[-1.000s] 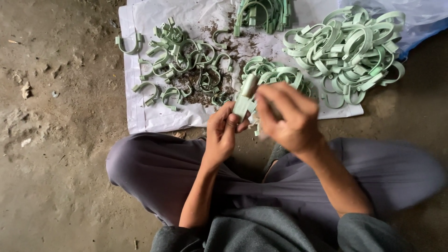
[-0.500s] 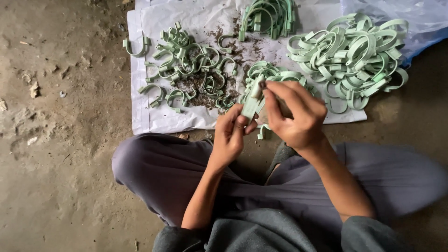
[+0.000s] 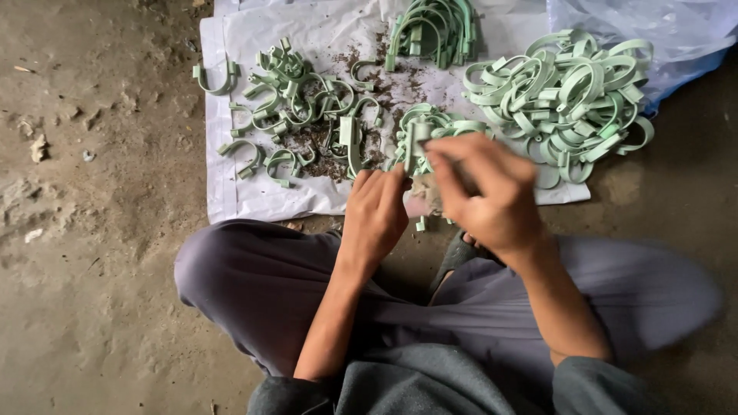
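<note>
Seated cross-legged on the dirt floor (image 3: pixel 92 253). Left hand (image 3: pixel 374 215) and right hand (image 3: pixel 484 192) raised together over the near edge of the white sheet (image 3: pixel 231 192), fingers of both closed on one pale green plastic clip (image 3: pixel 417 142). Scattered clips (image 3: pixel 296 107) left, heaped clips (image 3: pixel 569 92) right.

Seated cross-legged, the person reaches both bare forearms forward over the knees, the left hand (image 3: pixel 374 211) knuckles-up with fingers curled in a pinch, and the motion-blurred right hand (image 3: pixel 486 194) just beside it, fingers bent and closed toward the left fingertips.
</note>
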